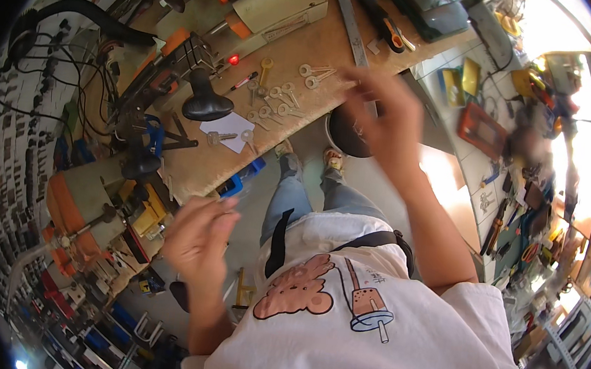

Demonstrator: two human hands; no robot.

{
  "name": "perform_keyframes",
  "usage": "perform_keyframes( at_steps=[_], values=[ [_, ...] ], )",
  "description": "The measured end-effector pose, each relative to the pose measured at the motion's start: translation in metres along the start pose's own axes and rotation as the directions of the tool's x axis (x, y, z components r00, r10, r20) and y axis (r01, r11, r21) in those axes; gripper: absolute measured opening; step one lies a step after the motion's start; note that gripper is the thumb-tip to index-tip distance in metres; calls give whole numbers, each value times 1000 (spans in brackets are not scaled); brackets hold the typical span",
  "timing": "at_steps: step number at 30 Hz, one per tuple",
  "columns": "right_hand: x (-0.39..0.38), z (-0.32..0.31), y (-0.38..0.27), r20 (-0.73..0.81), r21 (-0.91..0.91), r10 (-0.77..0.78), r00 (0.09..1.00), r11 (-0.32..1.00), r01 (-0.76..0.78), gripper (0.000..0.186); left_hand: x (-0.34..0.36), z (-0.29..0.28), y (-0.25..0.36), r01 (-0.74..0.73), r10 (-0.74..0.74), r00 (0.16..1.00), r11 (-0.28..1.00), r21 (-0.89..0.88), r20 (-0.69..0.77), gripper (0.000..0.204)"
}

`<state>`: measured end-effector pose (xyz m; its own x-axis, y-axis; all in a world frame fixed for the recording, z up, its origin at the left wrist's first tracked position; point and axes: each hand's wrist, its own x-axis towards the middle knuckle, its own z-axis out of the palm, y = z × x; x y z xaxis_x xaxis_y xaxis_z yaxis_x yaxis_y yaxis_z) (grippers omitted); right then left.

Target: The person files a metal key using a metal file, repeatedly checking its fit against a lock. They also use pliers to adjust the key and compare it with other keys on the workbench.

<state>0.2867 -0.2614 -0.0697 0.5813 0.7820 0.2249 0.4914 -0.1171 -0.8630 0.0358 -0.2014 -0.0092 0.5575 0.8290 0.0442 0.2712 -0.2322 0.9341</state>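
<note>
My left hand (201,236) is raised beside the near end of the wooden bench (183,170), its fingers curled; whether anything is between them is hidden. My right hand (384,118), smeared by motion, hangs over the bench's front edge, close to several silver keys (313,79) lying in loose groups. A brass key (265,73) lies above the others. Toward the bench's left part, keys rest on a white paper (226,124) below a black knob (203,108) of a key-cutting machine. A red-and-white pen (243,81) lies among them.
Beige-and-orange machines (277,8) stand at the back and lower left (79,213). A steel ruler (347,19) and orange-handled scissors (388,30) lie rightward. A tiled counter (482,202) with tools and an orange case (482,131) is at right. Key blanks cover the left wall (6,164).
</note>
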Motion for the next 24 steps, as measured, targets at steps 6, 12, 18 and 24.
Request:
perform_keyframes(
  at_steps=[6, 12, 18, 24],
  values=[
    [32, -55, 61, -117, -142, 96, 988, 983, -112, 23, 4, 71, -4, 267, -289, 957, 895, -358, -9, 21],
    [-15, -32, 12, 398, 430, 332, 855, 756, -493, 20, 17, 85, -2, 357, -363, 927, 769, -530, 98, 22],
    [-36, -6, -17, 571, 651, 263, 778, 431, -624, 20, 15, 96, 3, 336, -346, 933, 747, -574, 96, 22],
    [-41, -6, -21, 602, 717, 188, 776, 301, -629, 12, 6, 98, 7, 387, -384, 911, 668, -636, 152, 21]
  ],
)
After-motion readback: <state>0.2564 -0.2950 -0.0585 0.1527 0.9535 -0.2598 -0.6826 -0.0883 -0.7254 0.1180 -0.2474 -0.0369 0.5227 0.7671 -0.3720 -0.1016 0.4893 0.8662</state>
